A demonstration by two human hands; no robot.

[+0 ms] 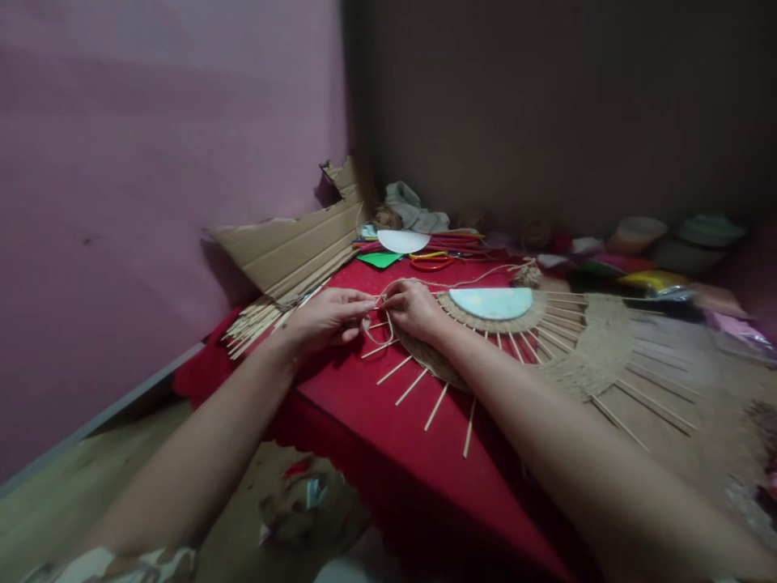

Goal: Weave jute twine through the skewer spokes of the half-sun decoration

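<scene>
A half-round woven piece (609, 334) of twine on thin wooden sticks lies on the red cloth, its sticks fanning outward. At its centre sits a pale blue half disc (491, 303). My left hand (331, 320) pinches jute twine near the piece's left end, beside the outer sticks. Close against it, my right hand (413, 309) also has its fingers closed on the twine, partly covering the weave. A loop of twine hangs below the fingers. From there the strand runs back to a small twine ball (527, 275).
A bundle of loose sticks (252, 324) rests at the left by a cardboard sheet (291, 247). Behind are red-handled scissors (432, 263), a white half disc (403, 240) and green paper (380, 259). Blurred packets and tubs stand at the right. The table's front edge (364, 429) is close.
</scene>
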